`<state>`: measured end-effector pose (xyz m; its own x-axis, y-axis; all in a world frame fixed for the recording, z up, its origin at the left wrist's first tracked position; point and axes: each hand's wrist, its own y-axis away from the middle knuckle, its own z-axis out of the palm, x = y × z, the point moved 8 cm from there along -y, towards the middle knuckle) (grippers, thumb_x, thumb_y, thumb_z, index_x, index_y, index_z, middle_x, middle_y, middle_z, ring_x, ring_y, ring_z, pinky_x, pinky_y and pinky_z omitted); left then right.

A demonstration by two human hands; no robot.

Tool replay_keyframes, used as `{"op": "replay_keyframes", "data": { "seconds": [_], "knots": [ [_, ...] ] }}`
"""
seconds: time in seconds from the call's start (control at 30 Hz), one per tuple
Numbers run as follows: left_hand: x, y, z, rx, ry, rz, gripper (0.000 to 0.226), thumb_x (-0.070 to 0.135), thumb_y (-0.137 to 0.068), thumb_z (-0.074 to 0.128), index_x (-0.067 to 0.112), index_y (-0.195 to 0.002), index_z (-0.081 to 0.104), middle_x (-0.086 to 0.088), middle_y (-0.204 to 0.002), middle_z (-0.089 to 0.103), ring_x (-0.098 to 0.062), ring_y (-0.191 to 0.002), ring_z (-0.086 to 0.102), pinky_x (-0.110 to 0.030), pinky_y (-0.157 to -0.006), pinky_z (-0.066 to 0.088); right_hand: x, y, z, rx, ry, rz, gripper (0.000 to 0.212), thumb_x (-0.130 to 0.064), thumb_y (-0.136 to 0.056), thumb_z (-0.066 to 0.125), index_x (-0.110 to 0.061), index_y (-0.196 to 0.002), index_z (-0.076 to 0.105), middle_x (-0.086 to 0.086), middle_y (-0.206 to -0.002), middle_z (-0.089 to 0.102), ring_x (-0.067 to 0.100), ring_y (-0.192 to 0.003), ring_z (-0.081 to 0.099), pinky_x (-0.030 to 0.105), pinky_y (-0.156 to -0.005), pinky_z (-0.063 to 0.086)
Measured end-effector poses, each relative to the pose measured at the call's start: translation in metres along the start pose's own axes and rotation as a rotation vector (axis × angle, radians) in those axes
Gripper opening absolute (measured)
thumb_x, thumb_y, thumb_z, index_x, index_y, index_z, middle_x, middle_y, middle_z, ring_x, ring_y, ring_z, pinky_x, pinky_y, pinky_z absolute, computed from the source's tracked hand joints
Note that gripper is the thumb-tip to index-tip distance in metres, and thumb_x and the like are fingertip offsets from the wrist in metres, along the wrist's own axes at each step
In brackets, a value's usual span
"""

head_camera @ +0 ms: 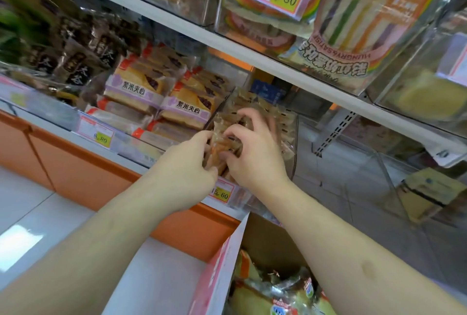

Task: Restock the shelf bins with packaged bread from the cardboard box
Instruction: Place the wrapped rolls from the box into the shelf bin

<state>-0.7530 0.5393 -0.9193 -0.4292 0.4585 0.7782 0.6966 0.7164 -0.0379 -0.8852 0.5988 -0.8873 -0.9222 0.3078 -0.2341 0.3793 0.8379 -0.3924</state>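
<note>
Both hands reach into a clear plastic shelf bin on the middle shelf. My left hand and my right hand together grip a brown packaged bread at the bin's front. More brown packets stand packed behind it in the same bin. The cardboard box sits below at the bottom centre, its flap raised, with several bread packs inside.
To the left, a bin holds purple-labelled sandwich bread; dark packets lie further left. Rainbow sandwich packs fill the upper shelf. Price tags line the shelf edge. A clear bin stands to the right. An orange base panel runs below.
</note>
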Motion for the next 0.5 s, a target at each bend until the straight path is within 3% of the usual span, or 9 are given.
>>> {"op": "replay_keyframes", "data": {
  "seconds": [0.1, 0.27, 0.4, 0.5],
  "knots": [
    [0.0, 0.0, -0.001, 0.011, -0.031, 0.005, 0.068, 0.026, -0.095, 0.061, 0.041, -0.155, 0.034, 0.013, -0.131, 0.065, -0.015, -0.111, 0.065, -0.038, -0.096, 0.056, 0.003, -0.001, 0.002, -0.021, -0.011, 0.033, 0.025, -0.033, -0.085, 0.085, -0.034, -0.108, 0.074, -0.013, -0.156, 0.04, 0.028, -0.147, 0.024, 0.053, -0.112, 0.041],
    [0.003, 0.002, 0.001, -0.004, -0.078, 0.018, 0.069, 0.025, -0.097, 0.059, 0.045, -0.156, 0.031, 0.012, -0.132, 0.064, -0.013, -0.108, 0.065, -0.029, -0.08, 0.057, 0.006, 0.0, 0.004, -0.034, -0.054, 0.043, 0.035, -0.033, -0.086, 0.084, -0.036, -0.12, 0.072, -0.014, -0.158, 0.04, 0.027, -0.149, 0.023, 0.057, -0.115, 0.041],
    [0.011, 0.008, -0.002, 0.001, -0.104, 0.041, 0.067, 0.024, -0.098, 0.059, 0.044, -0.156, 0.032, 0.011, -0.137, 0.062, -0.014, -0.115, 0.062, -0.028, -0.082, 0.054, 0.005, 0.014, -0.009, -0.024, -0.101, 0.035, 0.051, -0.034, -0.088, 0.083, -0.038, -0.136, 0.064, -0.014, -0.16, 0.038, 0.025, -0.153, 0.022, 0.047, -0.123, 0.023],
    [0.027, 0.016, -0.005, 0.02, -0.098, 0.091, 0.063, 0.021, -0.097, 0.061, 0.044, -0.152, 0.039, 0.013, -0.135, 0.062, -0.012, -0.112, 0.061, -0.024, -0.085, 0.049, 0.004, 0.036, -0.028, -0.008, -0.137, 0.022, 0.05, -0.036, -0.09, 0.08, -0.037, -0.137, 0.062, -0.015, -0.158, 0.037, 0.018, -0.15, 0.022, 0.039, -0.119, 0.023]
  ]
}}
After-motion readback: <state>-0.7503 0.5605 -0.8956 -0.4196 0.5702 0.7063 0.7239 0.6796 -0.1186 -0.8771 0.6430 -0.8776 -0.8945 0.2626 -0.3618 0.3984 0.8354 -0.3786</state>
